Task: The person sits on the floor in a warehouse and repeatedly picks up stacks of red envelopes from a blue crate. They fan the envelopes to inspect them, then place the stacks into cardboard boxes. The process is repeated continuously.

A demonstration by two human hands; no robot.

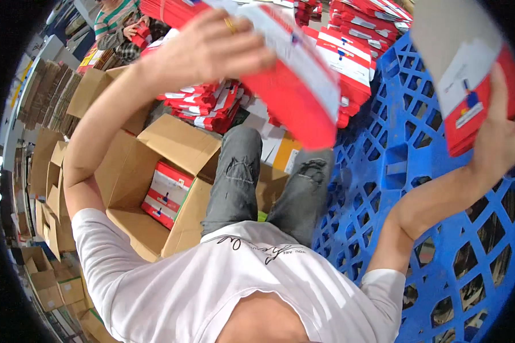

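My left hand (223, 48), a ring on one finger, is closed on the end of a red-and-white flat packet (303, 86) raised above my knees; motion blurs it, and I cannot tell whether it is one or several. Out to the right, my right hand (495, 128) grips a bundle of red-and-white flat packets (469, 108) by its side, thumb across the front. A grey sheet (458, 34) rises above that bundle. Between my left arm and my legs stands an open cardboard box (134, 166) with red-and-white packets (165, 194) lying inside.
A blue plastic pallet (395, 166) stretches along my right. Stacks of red packets (349, 63) lie ahead of me. Cardboard boxes (48, 283) and piled flat cardboard (46, 88) line the left. At the upper left, another person's hands (136, 30) hold something red.
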